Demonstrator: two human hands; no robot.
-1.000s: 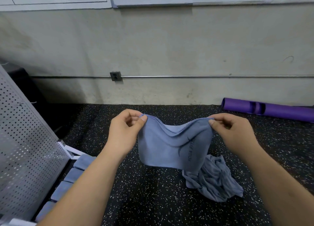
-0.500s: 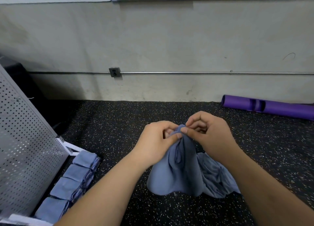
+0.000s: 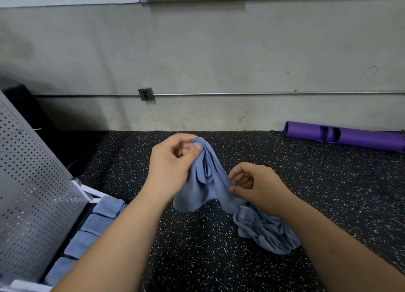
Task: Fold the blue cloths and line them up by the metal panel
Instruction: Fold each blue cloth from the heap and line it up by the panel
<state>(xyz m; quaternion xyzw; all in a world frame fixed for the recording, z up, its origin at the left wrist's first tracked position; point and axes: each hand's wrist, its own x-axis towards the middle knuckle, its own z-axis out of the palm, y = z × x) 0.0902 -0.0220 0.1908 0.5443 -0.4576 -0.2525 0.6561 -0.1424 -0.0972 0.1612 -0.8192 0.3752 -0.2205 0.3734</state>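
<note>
- A person's left hand, in the centre of the frame, is pinching the bunched top edge of a blue cloth between thumb and curled fingers, holding it up above the floor.
- The right hand, lower and just right of centre, is gripping the same cloth along its right-hand edge, thumb pressing against the fabric; the two hands are working near each other but are not touching.
- The cloth is hanging in loose folds between the hands, its lower edge drooping toward the black speckled floor.
- A crumpled blue cloth is lying in a heap on the floor at the lower right, partly under the right forearm.
- Four folded blue cloths are sitting in a row at the lower left, lined up along the foot of the perforated metal panel, which is leaning across the left edge of the frame.
- A purple tube is lying at the right against the base of the wall.
- An outlet and a thin pipe are running along that wall at mid-height.
</note>
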